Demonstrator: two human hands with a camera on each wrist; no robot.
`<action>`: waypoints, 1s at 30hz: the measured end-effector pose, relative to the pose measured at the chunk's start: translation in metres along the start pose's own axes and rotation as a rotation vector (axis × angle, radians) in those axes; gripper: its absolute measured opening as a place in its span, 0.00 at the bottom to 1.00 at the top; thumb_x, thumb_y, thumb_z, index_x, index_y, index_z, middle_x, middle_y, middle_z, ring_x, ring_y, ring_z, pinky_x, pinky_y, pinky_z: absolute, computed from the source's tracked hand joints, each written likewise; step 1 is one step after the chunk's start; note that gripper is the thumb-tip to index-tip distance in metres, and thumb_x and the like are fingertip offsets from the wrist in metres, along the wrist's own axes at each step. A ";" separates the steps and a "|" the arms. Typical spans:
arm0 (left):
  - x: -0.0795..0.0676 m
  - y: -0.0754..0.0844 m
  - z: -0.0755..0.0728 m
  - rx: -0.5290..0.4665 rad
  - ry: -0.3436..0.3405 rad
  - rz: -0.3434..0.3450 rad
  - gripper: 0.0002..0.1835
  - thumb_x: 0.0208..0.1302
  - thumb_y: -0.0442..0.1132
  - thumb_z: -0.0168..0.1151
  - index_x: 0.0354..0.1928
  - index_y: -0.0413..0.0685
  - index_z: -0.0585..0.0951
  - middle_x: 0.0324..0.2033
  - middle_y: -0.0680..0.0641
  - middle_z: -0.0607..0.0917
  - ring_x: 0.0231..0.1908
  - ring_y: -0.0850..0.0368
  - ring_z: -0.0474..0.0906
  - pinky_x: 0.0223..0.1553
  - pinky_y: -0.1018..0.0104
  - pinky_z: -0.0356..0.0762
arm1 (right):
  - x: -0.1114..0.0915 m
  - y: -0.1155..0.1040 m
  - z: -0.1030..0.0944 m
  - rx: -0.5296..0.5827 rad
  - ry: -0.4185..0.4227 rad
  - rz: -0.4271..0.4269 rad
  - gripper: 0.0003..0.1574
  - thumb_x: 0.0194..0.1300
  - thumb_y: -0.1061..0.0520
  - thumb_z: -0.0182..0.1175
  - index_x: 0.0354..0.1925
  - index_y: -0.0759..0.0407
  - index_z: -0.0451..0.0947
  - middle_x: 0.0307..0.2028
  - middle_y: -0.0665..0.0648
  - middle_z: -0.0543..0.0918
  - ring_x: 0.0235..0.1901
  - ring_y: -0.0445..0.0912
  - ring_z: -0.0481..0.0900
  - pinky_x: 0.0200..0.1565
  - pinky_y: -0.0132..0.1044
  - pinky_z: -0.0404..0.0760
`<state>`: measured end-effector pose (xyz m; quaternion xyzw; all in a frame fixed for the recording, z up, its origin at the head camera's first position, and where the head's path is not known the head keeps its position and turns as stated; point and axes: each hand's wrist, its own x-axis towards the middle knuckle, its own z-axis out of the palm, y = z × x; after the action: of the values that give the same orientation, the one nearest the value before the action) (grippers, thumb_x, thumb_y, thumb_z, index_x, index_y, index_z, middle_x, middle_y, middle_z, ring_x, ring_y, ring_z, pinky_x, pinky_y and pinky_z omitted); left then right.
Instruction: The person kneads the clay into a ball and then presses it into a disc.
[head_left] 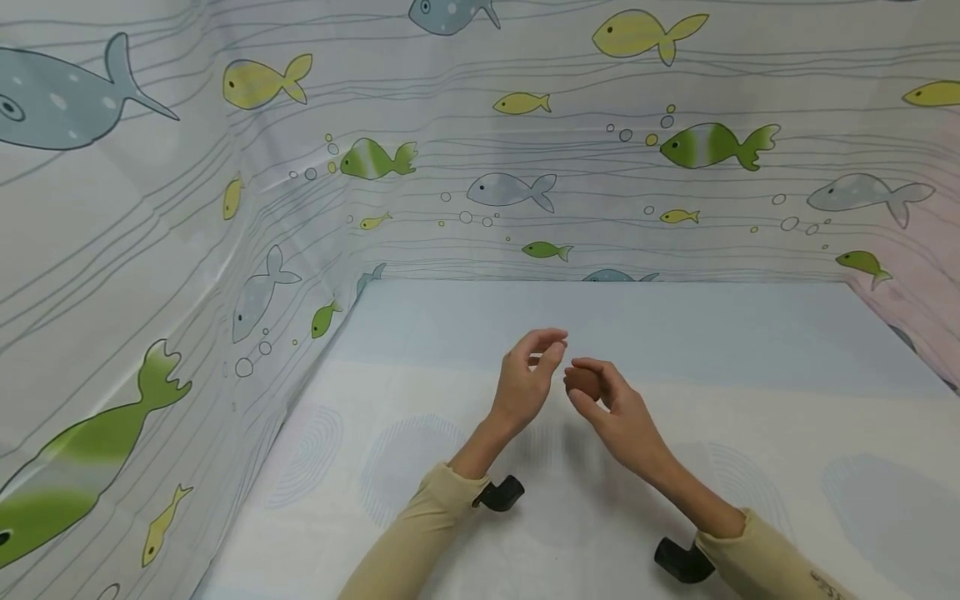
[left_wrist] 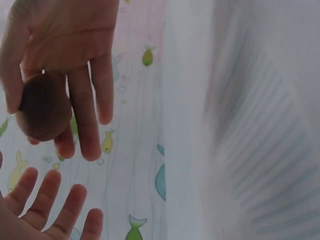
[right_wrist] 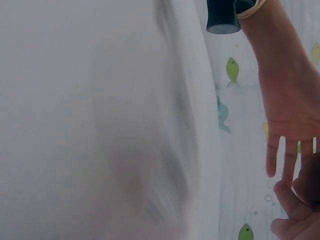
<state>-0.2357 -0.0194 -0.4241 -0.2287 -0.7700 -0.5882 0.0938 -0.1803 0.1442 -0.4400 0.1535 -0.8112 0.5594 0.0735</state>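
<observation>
A smooth brown egg (head_left: 583, 382) is held up above the table by my right hand (head_left: 622, 421), pinched between the thumb and fingers. To its left, my left hand (head_left: 522, 385) hovers with bent, relaxed fingers and holds nothing. A small gap separates it from the egg in the head view. The left wrist view shows the rounded egg (left_wrist: 45, 107) in front of the right palm (left_wrist: 70, 47), above spread left fingers (left_wrist: 65, 212). At the right wrist view's edge, part of the dark egg (right_wrist: 312, 180) appears between both hands.
A white and pale-blue cloth with circle patterns covers the table (head_left: 450, 333). Fish-print curtains (head_left: 420, 108) stand along the back and sides. Black wrist cameras sit on the left wrist (head_left: 501, 493) and the right wrist (head_left: 682, 560), below the beige sleeves.
</observation>
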 end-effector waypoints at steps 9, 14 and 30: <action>-0.005 0.002 -0.004 0.045 0.005 -0.001 0.17 0.73 0.43 0.52 0.57 0.43 0.80 0.50 0.47 0.85 0.51 0.55 0.81 0.53 0.60 0.75 | -0.001 0.024 -0.011 -0.231 -0.011 0.025 0.28 0.73 0.48 0.56 0.65 0.56 0.68 0.53 0.56 0.81 0.50 0.50 0.78 0.50 0.51 0.75; -0.003 -0.021 -0.002 0.127 -0.003 0.031 0.18 0.72 0.49 0.52 0.56 0.51 0.80 0.50 0.53 0.84 0.50 0.61 0.79 0.51 0.61 0.76 | -0.002 0.031 -0.017 -0.367 -0.049 0.073 0.28 0.73 0.46 0.56 0.65 0.57 0.69 0.49 0.55 0.82 0.45 0.47 0.77 0.45 0.44 0.74; -0.011 -0.032 -0.009 0.209 -0.047 0.012 0.16 0.71 0.46 0.53 0.56 0.52 0.81 0.52 0.54 0.82 0.51 0.59 0.78 0.52 0.52 0.77 | 0.004 0.050 -0.012 -0.626 -0.109 0.130 0.21 0.69 0.57 0.56 0.55 0.69 0.73 0.52 0.66 0.78 0.58 0.62 0.75 0.69 0.64 0.53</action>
<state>-0.2423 -0.0374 -0.4539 -0.2361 -0.8277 -0.4987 0.1029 -0.2013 0.1708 -0.4786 0.1011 -0.9547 0.2773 0.0376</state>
